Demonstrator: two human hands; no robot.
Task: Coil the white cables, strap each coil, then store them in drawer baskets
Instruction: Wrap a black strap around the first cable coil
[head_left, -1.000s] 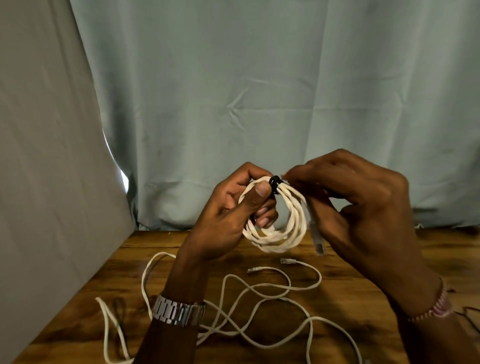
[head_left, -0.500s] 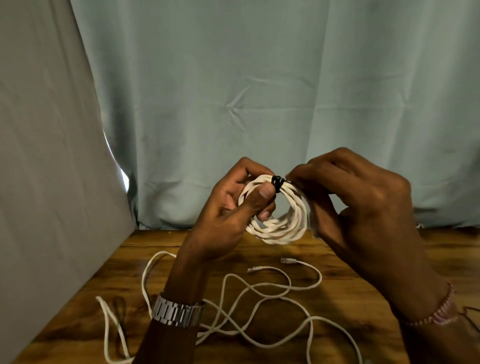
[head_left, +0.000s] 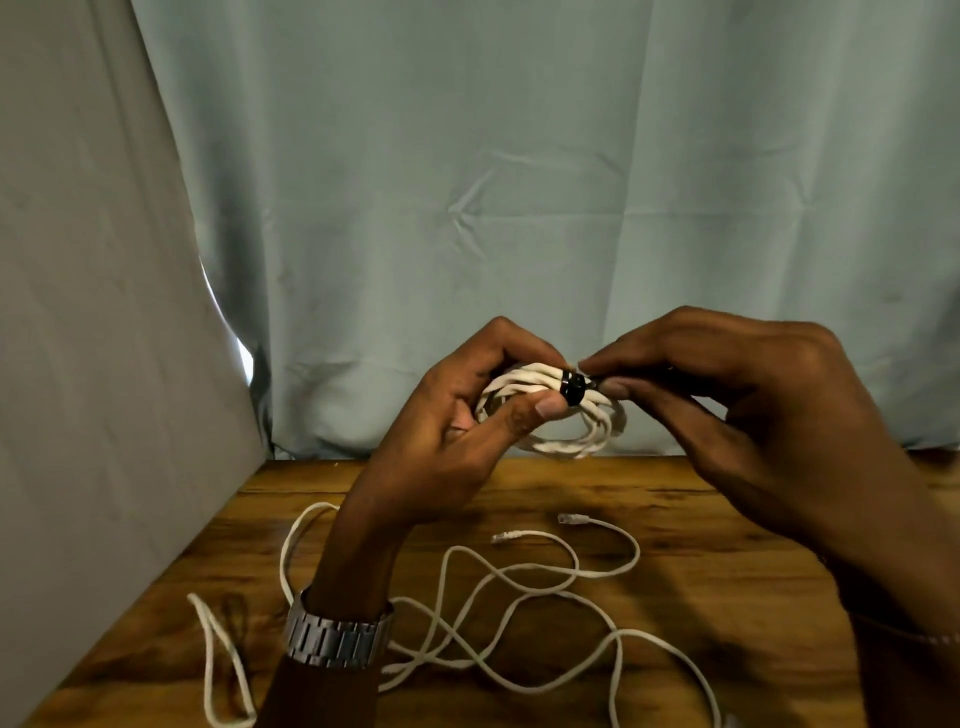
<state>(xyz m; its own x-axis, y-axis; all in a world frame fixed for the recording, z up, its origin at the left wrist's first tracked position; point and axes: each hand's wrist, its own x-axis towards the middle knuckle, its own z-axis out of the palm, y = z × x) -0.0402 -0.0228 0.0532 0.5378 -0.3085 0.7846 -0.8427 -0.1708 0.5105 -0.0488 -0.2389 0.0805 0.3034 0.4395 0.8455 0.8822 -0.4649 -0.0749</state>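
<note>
Nearest the camera, a loose white cable (head_left: 498, 613) sprawls in tangled loops across the wooden table (head_left: 727, 561), running from the left edge to the lower right, with its two clear plug ends (head_left: 571, 518) lying side by side near the middle of the tabletop, well apart from the hands above. A steel watch band (head_left: 337, 636) circles the left wrist, which rises over part of that cable. A thin bracelet (head_left: 935, 638) shows at the right wrist near the frame's edge

Above the table, held in the air between both hands, sits a coiled white cable (head_left: 558, 415), its loops bundled into a small flattened ring. The left hand (head_left: 457, 415) grips the coil from the left side, fingers curled behind the loops and the thumb (head_left: 530, 410) pressed across the front just beside the black strap (head_left: 574, 389). That strap wraps around the top of the bundle. The right hand (head_left: 753, 405) comes in from the right, its fingertips (head_left: 618, 387) pinching the strap's end close against the coil; the other fingers are curled in toward the palm

Behind everything hangs a pale blue-green curtain (head_left: 519, 182), creased near its centre, and a grey fabric panel (head_left: 93, 312) stands along the left side, with a bright sliver of light at the gap between them
</note>
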